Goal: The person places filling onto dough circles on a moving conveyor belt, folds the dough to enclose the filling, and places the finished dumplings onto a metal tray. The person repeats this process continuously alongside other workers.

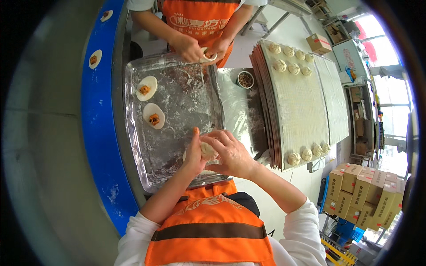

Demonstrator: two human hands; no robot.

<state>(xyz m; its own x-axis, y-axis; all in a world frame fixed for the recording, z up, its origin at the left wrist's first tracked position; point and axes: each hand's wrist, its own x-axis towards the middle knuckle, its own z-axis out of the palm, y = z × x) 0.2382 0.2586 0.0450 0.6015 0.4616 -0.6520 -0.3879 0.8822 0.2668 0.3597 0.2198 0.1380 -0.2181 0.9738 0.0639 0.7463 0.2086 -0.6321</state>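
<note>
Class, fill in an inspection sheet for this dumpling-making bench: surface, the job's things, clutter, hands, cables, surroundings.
Surface: floured metal tray beside a blue rim.
Job's things: dough piece cupped between both hands; two round wrappers with filling lie flat on the tray.
Clutter: small bowl of filling; loose flour streaks.
Hands: left hand and right hand close round the dough piece; a co-worker's hands hold dough opposite.
Cables: nothing seen.
Surroundings: stacked boards carrying shaped buns; cardboard boxes at lower right.
</note>
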